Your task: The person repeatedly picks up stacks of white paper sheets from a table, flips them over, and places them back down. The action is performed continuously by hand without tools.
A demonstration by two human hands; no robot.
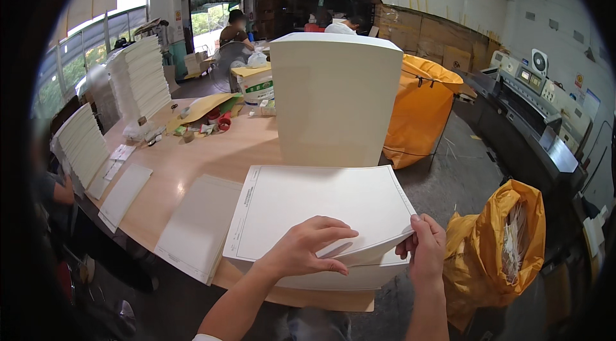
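Right in front of me lies a thick stack of white printed paper sheets (308, 196), with a thin ruled border on its top sheet. My right hand (426, 243) pinches the right corner of the upper sheets between thumb and fingers, and their near edge bows upward. Over the near edge of the stack my left hand (314, 243) is held with thumb and fingers apart, close to the raised sheets. Behind the stack stands a much taller block of white paper (333, 100). A lower pile of printed sheets (200, 222) lies to the left on the wooden table (192, 156).
Far left are tall paper stacks (142, 78) and a fanned pile (81, 145). Tape rolls (223, 124) and scraps lie mid-table. An orange bag of paper strips (478, 251) stands at right, another orange sack (423, 110) behind. A cutting machine (532, 94) lines the right wall. People sit beyond.
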